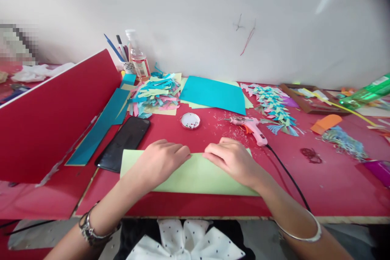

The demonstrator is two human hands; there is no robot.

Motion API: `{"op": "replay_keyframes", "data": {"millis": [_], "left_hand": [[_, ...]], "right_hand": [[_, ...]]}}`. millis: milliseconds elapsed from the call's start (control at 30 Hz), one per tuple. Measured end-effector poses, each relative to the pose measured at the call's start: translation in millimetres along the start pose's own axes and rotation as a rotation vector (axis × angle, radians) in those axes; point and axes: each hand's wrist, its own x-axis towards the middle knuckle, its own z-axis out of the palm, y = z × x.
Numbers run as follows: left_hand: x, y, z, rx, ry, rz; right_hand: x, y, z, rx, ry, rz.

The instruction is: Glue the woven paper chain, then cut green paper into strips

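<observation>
A light green sheet of paper lies crosswise near the table's front edge. At its far edge, my left hand is closed on the paper, fingers curled over and the thumb side facing inward. My right hand is closed on the same edge a short gap away. Both sets of fingertips are partly hidden, and the wrists rest over the sheet's two ends. Beyond the hands are a white round lid and a pink glue gun. A black phone lies left of the paper.
A red upright board stands left beside blue paper strips. At the back are a paper-strip pile, a bottle, blue paper and a braided paper piece. The glue gun's black cord runs off the front edge.
</observation>
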Motion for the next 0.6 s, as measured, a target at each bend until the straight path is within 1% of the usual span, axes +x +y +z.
{"op": "replay_keyframes", "data": {"millis": [100,167,300,400,467,600], "left_hand": [[-3,-4,0.5,0.015,-0.003,0.009],[-3,-5,4.9,0.006,-0.054,0.004],[0,-9,25.4,-0.079,-0.207,-0.059],[4,-11,41.1,-0.091,-0.288,-0.088],[6,-11,46.8,-0.04,-0.308,-0.098],[12,-10,49.0,0.039,-0.288,-0.091]], "right_hand": [[-4,3,-2,0.02,-0.003,0.045],[-6,5,1,0.013,-0.023,0.073],[-8,11,21,-0.04,-0.141,0.16],[-9,20,39,-0.133,-0.225,0.164],[-10,27,48,-0.175,-0.251,0.148],[-12,38,55,-0.201,-0.218,0.136]]}}
